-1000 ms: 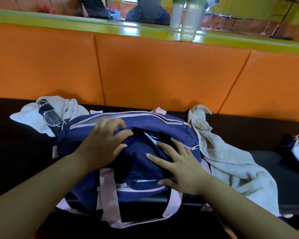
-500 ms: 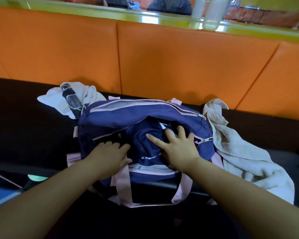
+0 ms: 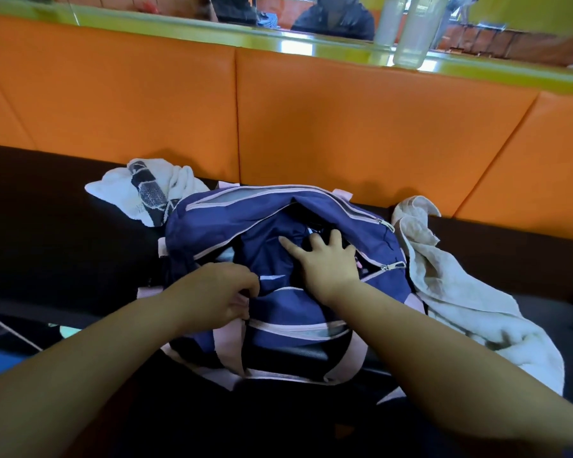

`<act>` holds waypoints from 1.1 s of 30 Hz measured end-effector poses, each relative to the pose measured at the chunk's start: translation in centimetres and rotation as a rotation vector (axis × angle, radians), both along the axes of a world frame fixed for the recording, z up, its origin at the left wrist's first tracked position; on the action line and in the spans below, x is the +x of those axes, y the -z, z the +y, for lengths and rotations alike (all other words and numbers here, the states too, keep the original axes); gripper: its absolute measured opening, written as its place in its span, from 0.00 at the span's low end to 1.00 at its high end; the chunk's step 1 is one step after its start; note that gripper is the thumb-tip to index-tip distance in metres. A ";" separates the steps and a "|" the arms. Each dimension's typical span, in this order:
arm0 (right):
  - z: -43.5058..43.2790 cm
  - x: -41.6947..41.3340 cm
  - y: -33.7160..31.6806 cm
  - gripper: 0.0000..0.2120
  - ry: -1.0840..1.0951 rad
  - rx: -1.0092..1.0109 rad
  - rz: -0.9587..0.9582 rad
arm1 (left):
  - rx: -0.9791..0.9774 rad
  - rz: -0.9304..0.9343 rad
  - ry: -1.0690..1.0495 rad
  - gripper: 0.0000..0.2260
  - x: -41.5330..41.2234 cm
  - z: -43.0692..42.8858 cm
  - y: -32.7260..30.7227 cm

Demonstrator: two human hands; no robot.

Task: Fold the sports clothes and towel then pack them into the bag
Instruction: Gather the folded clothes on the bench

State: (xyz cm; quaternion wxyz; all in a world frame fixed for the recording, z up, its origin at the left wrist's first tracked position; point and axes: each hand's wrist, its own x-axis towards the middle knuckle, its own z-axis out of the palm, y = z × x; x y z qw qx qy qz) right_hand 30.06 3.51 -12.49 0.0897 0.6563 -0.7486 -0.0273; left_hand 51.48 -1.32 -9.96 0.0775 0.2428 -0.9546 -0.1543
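Two hands at navy duffel bag [image 3: 245, 223]: left hand [image 3: 219, 294] pinching near rim, right hand [image 3: 328, 261] spread flat, pressing navy garment [image 3: 265, 246] inside; towel [image 3: 460, 292] right.

Bag [image 3: 212, 223] as landmark. Inside its open mouth, contents dark; only navy cloth [image 3: 265, 246] distinguishable, garment type unclear. Right hand [image 3: 328, 262] fingertips lost in the shadowed opening. Left hand [image 3: 219, 292] fingers curled at the bag's near edge; what they pinch cannot be told. Left of bag, white garment [image 3: 126, 190] partly tucked behind it, print unreadable. Right of bag, towel [image 3: 460, 299] inner edge under the bag's end. Behind bag, bottle [image 3: 414, 31] top cut off by the frame edge.
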 end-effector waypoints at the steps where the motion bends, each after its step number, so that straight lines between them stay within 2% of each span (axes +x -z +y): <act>1: 0.3 -0.3 -0.1 0.29 -0.036 -0.017 -0.041 | 0.009 -0.003 -0.005 0.10 0.1 0.0 0.0; 4: 2.0 -2.0 -0.2 0.30 -0.162 -0.093 -0.206 | 0.066 -0.103 -0.011 0.22 -0.2 0.2 -0.2; 6: 3.7 -3.5 0.3 0.30 -0.230 -0.161 -0.223 | 0.087 -0.186 -0.008 0.31 -0.9 0.3 -0.3; 7: 4.6 -4.3 0.6 0.29 -0.238 -0.191 -0.203 | 0.084 -0.197 -0.009 0.29 -1.3 0.3 -0.2; 11: 7.0 -5.6 1.8 0.19 -0.294 -0.238 -0.184 | 0.133 -0.129 -0.032 0.11 -2.8 0.5 0.0; 13: 7.4 -5.6 2.2 0.19 -0.300 -0.170 -0.212 | 0.168 -0.124 -0.026 0.08 -3.4 0.6 -0.1; 15: 7.6 -5.5 2.3 0.21 -0.201 -0.070 -0.244 | 0.206 -0.142 -0.013 0.05 -3.8 0.7 -0.1; 17: 7.8 -5.7 2.2 0.24 -0.091 0.042 -0.282 | 0.203 -0.146 0.015 0.04 -3.9 0.8 0.0; 20: 8.0 -5.9 1.4 0.26 -0.058 0.168 -0.206 | 0.212 -0.135 0.050 0.05 -3.6 1.0 -0.2; 24: 8.0 -6.4 -0.1 0.27 -0.031 0.310 -0.159 | 0.191 -0.138 0.077 0.11 -3.3 1.0 -0.9; 28: 8.9 -7.0 -2.4 0.28 -0.023 0.296 -0.190 | 0.187 -0.119 0.061 0.11 -3.0 0.8 -1.5; 31: 10.0 -7.6 -3.4 0.33 -0.054 0.229 -0.188 | 0.127 -0.107 0.086 0.04 -3.6 0.8 -2.0; 33: 10.5 -7.8 -3.5 0.40 -0.086 0.155 -0.215 | -0.007 -0.123 0.109 0.13 -4.6 0.6 -1.9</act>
